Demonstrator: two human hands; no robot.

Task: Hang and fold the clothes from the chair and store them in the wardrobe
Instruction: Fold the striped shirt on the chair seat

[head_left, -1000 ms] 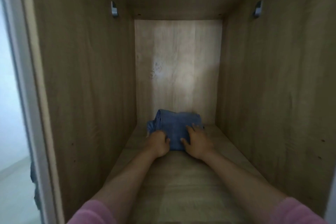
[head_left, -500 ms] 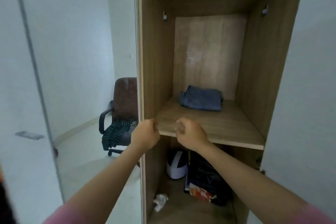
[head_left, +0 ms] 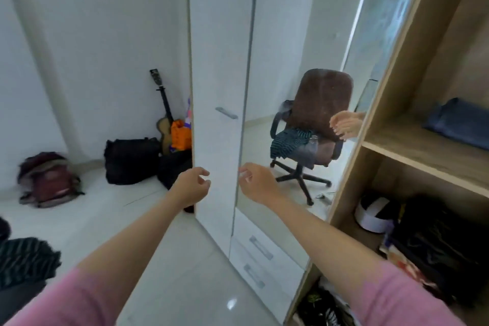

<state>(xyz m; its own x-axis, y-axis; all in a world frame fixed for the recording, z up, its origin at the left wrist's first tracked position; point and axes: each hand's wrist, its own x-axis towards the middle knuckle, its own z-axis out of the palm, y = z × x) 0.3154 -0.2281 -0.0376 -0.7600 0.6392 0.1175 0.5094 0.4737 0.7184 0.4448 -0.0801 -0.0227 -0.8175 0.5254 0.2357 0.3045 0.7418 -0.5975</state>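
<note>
Striped and grey clothes (head_left: 291, 141) heaped on chair (head_left: 320, 103) seen in wardrobe mirror (head_left: 296, 61), up and right of both empty, loosely curled hands, right hand (head_left: 255, 185) nearer than left hand (head_left: 191, 186); folded blue garment (head_left: 460, 123) on shelf (head_left: 428, 149) far right.

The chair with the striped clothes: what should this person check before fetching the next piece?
1. Hands free: left hand and right hand are open and hold nothing. Ok.
2. Something left to fetch: a striped garment lies on the seat of the chair, which shows in the mirrored door. Ok.
3. Stored piece settled: the folded blue garment rests on the wardrobe shelf. Ok.
4. Room for more: there is bare wood in front of it. Ok.
5. Hanger to hand: none is in view. Cannot tell.
</note>
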